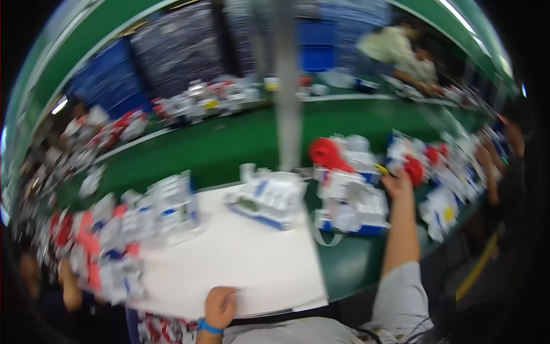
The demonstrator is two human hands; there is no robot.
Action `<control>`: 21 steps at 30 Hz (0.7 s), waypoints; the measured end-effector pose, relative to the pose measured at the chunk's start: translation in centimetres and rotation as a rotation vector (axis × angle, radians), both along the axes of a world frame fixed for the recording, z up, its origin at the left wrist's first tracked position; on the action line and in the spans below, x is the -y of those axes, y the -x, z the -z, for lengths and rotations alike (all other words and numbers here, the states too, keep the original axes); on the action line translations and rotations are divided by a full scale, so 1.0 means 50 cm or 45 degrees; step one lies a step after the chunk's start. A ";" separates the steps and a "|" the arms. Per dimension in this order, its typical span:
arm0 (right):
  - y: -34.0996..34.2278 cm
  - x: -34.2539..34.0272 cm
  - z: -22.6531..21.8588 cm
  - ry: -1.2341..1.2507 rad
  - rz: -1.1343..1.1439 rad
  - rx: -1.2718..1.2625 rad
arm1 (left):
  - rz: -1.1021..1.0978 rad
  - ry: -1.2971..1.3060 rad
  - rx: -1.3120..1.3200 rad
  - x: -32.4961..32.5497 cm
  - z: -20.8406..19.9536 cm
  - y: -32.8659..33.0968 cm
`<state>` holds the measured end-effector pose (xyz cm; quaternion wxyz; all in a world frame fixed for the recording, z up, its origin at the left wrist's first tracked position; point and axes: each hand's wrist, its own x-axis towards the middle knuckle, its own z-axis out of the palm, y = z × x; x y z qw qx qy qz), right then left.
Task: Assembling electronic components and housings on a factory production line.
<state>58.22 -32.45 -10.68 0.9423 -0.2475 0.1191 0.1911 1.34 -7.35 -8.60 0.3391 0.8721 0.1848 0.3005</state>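
Observation:
My left hand [220,308], with a blue band at the wrist, is at the near edge of a white sheet [269,281]. Its fingers look curled in, and nothing shows in them. Farther up on the sheet, apart from both hands, sits a white and blue pack [269,198] with a small green patch. At the end of my outstretched arm, my right hand [396,182] is among packs on the right, close to a red round piece [413,170] and a white and blue pack [366,200]. Motion blur smears its fingers, so any grip is unclear.
A metal post [286,86] rises behind the sheet. Beyond it runs a green belt [229,143] with more packs along its far side. White packs [166,209] crowd the left. Co-workers are at both sides, and a person [389,49] leans over the far right.

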 end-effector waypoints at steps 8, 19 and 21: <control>-0.168 0.082 0.076 0.105 0.123 -0.077 | 0.084 0.040 -0.051 0.006 -0.027 -0.009; -0.215 0.070 0.111 0.357 0.174 -0.005 | 0.069 0.035 -0.049 0.008 -0.021 -0.007; -0.195 0.066 0.095 0.294 0.282 0.051 | 0.058 0.022 -0.033 0.009 -0.025 -0.008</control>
